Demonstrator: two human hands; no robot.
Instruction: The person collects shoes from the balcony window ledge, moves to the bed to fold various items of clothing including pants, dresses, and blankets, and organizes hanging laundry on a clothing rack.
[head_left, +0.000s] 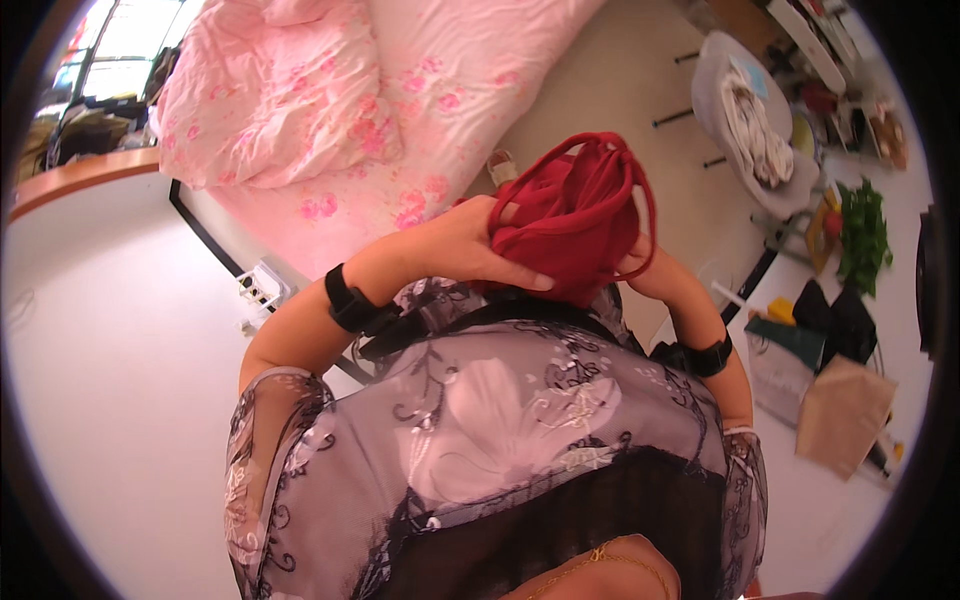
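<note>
Held in front of my waist is a bunched red cloth item (577, 240) with thin cord-like loops along its upper edge and right side. Whether it is a garment or a drawstring pouch, I cannot tell. My left hand (484, 244) grips its left side, the thumb lying across the near face. On the opposite side my right hand (643, 262) holds it, its fingers mostly hidden behind the cloth. The gathered top of the cloth points away from me.
A bed with a pink floral quilt (300, 97) lies ahead to the left. At the right stands a pale chair (709, 90) with a patterned cloth (754, 131) on it. Leafy greens (862, 236) and a brown paper bag (844, 416) are farther right. A wall socket (262, 285) holds plugs.
</note>
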